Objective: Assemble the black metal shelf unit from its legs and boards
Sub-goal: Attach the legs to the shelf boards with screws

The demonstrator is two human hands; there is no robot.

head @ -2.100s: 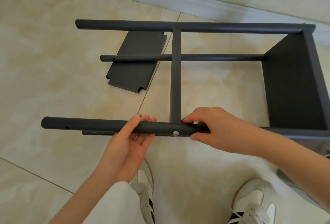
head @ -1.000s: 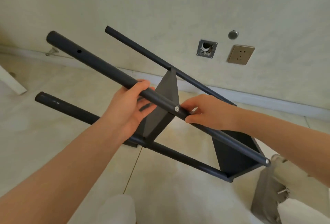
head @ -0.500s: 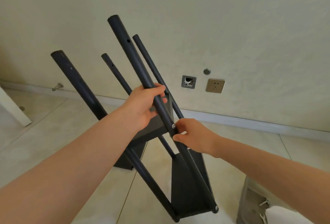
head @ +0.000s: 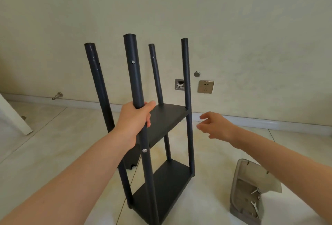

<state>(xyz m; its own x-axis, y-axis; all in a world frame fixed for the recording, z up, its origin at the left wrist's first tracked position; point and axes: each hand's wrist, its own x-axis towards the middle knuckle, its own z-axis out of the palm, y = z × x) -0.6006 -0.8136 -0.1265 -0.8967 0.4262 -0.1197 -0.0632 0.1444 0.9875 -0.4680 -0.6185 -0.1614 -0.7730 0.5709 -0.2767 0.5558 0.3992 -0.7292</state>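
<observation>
Left hand (head: 133, 119): fingers and thumb wrapped round the nearest leg (head: 136, 81), centre of frame, just above the middle board (head: 167, 122).

Right hand (head: 213, 126): right of centre, fingers loosely spread and slightly bent, holding nothing. It sits near the right leg (head: 186, 81), apart from it.

Shelf unit (head: 161, 153): upright on the tiled floor (head: 53, 144), centre of frame, leaning slightly left in this wide-angle view.
- Four black tube legs point upward with open top ends. Besides the two named: left leg (head: 98, 84) and far leg (head: 156, 77).
- Two boards fitted between the legs: the middle board at hand height and the bottom board (head: 161, 189) at floor level.
- A silver screw head (head: 144, 150) shows on the nearest leg below the left hand. A small round spot (head: 133, 61) shows higher on the same leg; hole or screw cannot be told.

Loose board (head: 132, 160): dark, on the floor behind the unit, mostly hidden by the left forearm.

Lower right of frame: grey tray (head: 246, 180) on the floor, well apart from the unit, with small wrenches (head: 254, 205) in it.

Wall behind, right of centre: socket (head: 205, 86), open wall box (head: 179, 84) partly behind the right leg, and a round cap (head: 197, 74) above them.

Left edge: white panel (head: 14, 117), slanted.
</observation>
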